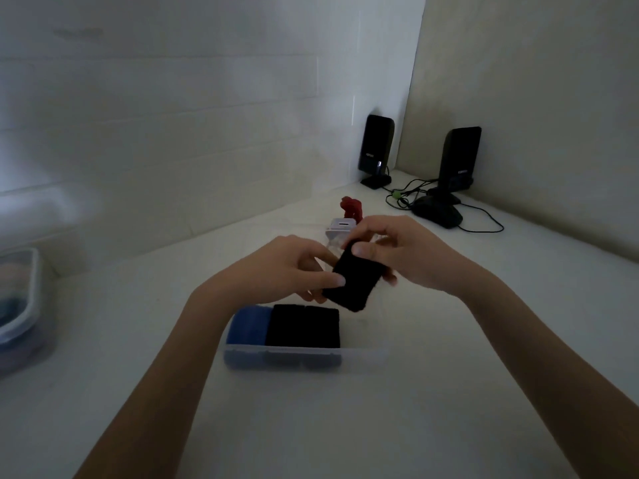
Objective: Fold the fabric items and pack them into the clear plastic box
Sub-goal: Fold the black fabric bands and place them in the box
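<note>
A folded black fabric piece (356,280) is held in the air just above the far side of the clear plastic box (359,356). My left hand (287,267) pinches its left edge and my right hand (408,254) grips its top and right side. Inside the box, at its left end, a blue fabric roll (249,324) lies beside two black folded pieces (304,326), packed side by side. The right part of the box shows no fabric.
A second plastic container (17,305) with dark contents stands at the far left. Behind my hands are a small white box (340,228) and a red object (352,207). Two black speakers (377,148) (460,160) with cables stand in the back right corner by the walls.
</note>
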The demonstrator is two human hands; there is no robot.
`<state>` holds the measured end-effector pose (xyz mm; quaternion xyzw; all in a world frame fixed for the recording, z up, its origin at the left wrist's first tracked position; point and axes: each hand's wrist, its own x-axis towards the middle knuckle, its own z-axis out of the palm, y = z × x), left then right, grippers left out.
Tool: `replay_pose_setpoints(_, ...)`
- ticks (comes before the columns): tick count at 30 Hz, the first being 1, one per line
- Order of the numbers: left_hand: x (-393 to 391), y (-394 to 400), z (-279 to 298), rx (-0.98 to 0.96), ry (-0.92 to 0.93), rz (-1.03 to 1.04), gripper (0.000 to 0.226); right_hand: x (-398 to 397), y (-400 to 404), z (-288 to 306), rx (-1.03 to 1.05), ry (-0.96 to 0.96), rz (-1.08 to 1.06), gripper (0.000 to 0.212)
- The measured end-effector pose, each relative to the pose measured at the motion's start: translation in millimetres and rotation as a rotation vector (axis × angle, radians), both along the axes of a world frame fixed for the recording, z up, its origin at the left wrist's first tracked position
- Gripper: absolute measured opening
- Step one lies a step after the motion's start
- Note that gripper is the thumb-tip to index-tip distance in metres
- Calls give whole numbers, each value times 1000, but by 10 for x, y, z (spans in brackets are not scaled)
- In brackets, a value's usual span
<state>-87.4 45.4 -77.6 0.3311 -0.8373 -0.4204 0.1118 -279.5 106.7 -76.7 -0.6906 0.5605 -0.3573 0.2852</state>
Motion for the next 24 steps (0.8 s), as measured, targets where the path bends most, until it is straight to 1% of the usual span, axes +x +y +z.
replay_pose_setpoints(3,54,71,-25,-66,-5,8,23,6,85,-5,14,74,12,11)
replay_pose_setpoints(8,79,217,-166,-175,-45,-29,11,134,152,-114,-66,251,13,9)
replay_pose_setpoints(11,117,270,-252,-238,-47,-33,9,163,162,-197,-44,263,5,8)
replay_pose_setpoints(15,147,310,-273,-243,21,-9,10,170,146,-252,-48,316,0,8)
replay_pose_setpoints(18,141,315,-283,-339,-22,-28,13,198,146,-284,-81,378,-20,8)
replay_pose_setpoints(21,141,311,-324,-344,-76,-50,16,229,182,-292,-152,502,-27,6)
replay_pose_setpoints(24,137,303,-349,-342,-117,-56,17,278,245,-309,-231,770,-50,21)
